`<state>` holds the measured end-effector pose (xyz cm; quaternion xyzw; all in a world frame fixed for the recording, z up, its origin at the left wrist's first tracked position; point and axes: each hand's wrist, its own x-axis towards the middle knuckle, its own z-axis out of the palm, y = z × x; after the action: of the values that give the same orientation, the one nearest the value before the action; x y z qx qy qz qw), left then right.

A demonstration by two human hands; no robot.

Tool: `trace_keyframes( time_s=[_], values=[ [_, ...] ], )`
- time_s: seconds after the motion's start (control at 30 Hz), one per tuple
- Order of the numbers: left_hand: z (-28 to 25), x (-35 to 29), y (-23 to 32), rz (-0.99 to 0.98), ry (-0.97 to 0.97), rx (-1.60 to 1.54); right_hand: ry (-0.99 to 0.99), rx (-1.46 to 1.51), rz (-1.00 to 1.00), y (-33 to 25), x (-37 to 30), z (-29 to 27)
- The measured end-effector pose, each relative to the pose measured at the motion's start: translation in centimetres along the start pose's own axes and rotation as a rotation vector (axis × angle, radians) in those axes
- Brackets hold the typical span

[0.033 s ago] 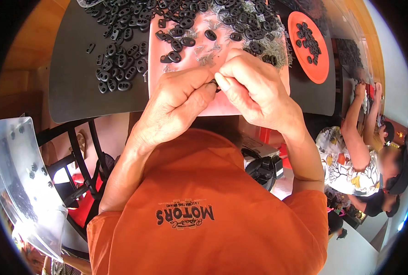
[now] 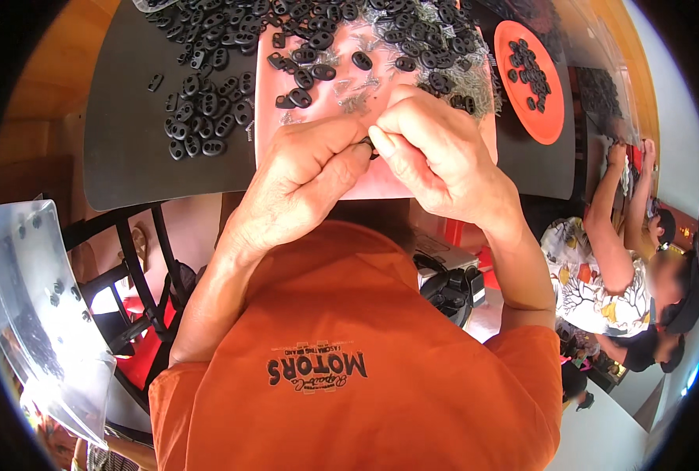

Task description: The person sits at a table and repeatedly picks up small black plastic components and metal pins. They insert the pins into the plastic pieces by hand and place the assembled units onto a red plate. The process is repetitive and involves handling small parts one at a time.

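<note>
My left hand [image 2: 298, 169] and my right hand [image 2: 439, 153] meet over the near part of a pink board [image 2: 374, 185]. Fingers and thumbs on both are closed in a pinch around a small black plastic piece [image 2: 371, 147], mostly hidden between the fingertips. It looks like part of a cord lock. Beyond my hands, loose black oval cord locks [image 2: 323, 72] with two holes lie on the board. Small metal springs [image 2: 355, 104] are scattered among them, with a denser heap of springs [image 2: 475, 82] toward the right edge.
A dark table [image 2: 125, 149] carries the board and a large pile of black cord locks [image 2: 204, 106] at left. An orange-red oval plate [image 2: 549, 129] holds more black parts at right. A clear plastic bin [image 2: 27, 275] stands lower left by a black chair frame [image 2: 133, 267]. Another person [image 2: 600, 275] sits at right.
</note>
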<state>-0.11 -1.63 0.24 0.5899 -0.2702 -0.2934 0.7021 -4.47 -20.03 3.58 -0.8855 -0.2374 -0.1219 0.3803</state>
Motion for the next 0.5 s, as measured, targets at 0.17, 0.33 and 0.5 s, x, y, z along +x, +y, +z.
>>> trace_keyframes(
  time_s=[0.17,0.33,0.5],
  values=[
    [-0.2,0.1,0.0,0.084,-0.001,0.091,-0.102,-0.002,0.014,0.0,0.2,-0.2],
    [-0.4,0.0,-0.2,0.113,-0.008,0.116,-0.121,0.119,0.097,-0.2,0.1,0.0],
    [-0.7,-0.2,0.2,0.006,-0.032,0.065,-0.155,-0.028,0.112,2.1,1.7,-2.7]
  ],
)
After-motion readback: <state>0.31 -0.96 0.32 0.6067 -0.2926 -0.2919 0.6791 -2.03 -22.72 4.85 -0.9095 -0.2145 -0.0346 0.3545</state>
